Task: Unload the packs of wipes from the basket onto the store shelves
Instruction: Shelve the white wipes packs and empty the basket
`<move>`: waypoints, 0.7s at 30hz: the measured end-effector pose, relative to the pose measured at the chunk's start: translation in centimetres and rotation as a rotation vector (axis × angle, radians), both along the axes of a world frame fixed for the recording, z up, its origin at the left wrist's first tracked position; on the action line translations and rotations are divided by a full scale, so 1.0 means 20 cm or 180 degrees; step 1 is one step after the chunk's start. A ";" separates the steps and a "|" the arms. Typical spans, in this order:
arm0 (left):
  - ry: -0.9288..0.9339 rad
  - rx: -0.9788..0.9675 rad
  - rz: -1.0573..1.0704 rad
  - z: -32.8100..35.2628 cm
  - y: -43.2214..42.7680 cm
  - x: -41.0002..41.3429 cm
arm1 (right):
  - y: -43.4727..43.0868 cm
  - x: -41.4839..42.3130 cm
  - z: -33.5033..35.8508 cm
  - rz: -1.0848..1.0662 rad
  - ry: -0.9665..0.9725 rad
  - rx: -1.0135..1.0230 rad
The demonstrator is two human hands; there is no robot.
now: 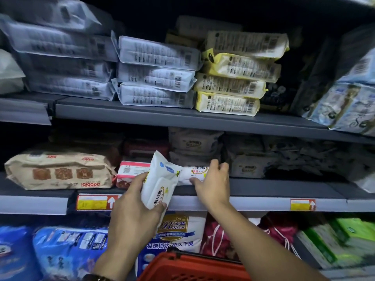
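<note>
At the middle shelf's point(274, 187) front edge, the left hand point(132, 216) grips a white pack point(160, 179) of wipes, fingers and thumb curled round its lower end. This pack stands tilted, with its top leaning in over the shelf. Just beside it, the right hand point(213, 185) clasps a second pack point(195, 171) lying on the shelf, fingers curled over its top and thumb at its front. Below, the red basket point(188, 268) sits between the forearms.
</note>
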State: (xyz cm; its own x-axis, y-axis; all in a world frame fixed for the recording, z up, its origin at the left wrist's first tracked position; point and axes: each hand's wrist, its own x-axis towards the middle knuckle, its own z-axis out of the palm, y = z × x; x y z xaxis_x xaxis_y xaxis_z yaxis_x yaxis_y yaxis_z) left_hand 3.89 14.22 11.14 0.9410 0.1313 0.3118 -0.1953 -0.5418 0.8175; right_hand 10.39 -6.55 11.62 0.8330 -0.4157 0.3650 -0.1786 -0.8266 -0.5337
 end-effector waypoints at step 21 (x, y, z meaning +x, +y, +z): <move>-0.0804 0.2352 -0.0911 0.43 -0.43 0.27 | -0.43 -0.20 0.00 0.1074 -0.0930 0.1108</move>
